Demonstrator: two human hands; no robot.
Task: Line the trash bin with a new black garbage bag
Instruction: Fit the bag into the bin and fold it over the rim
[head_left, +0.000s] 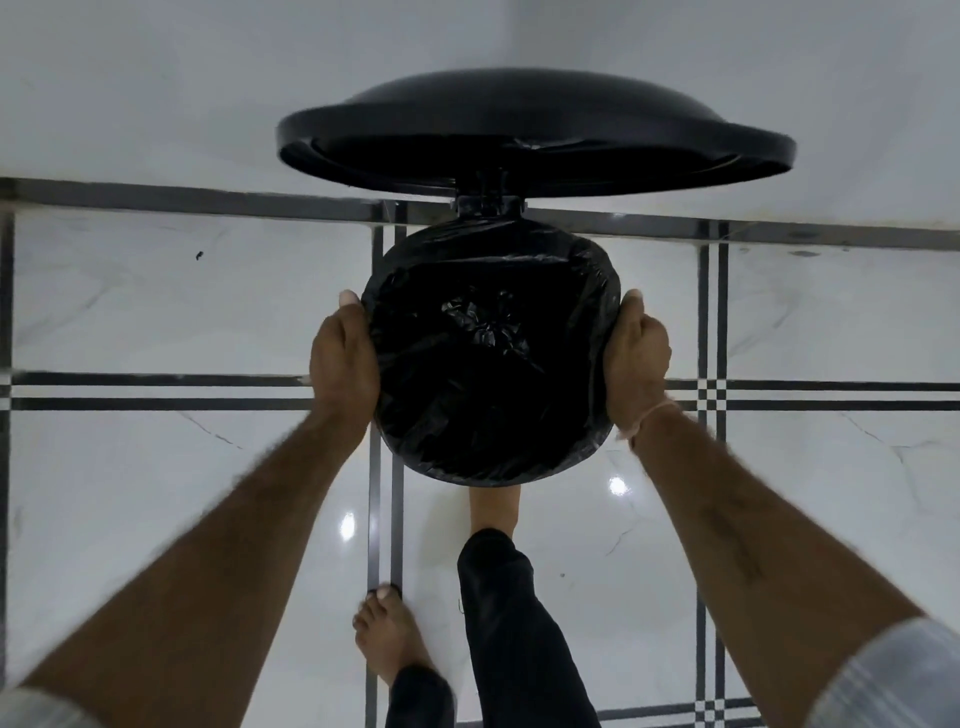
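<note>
A round trash bin stands on the floor below me, seen from straight above. A black garbage bag (488, 348) fills its opening, with its edge folded down over the rim all around. The bin's round black lid (519, 124) stands raised at the far side on its hinge. My left hand (343, 358) presses against the bag on the rim's left side. My right hand (636, 358) clasps the bag on the rim's right side. The bin's own wall is hidden under the bag.
White glossy floor tiles with black stripe borders (384, 519) lie all around. A white wall rises behind the bin above a dark skirting strip (208, 202). My bare left foot (389, 634) stands near the bin; my right foot (493, 509) reaches under its front edge.
</note>
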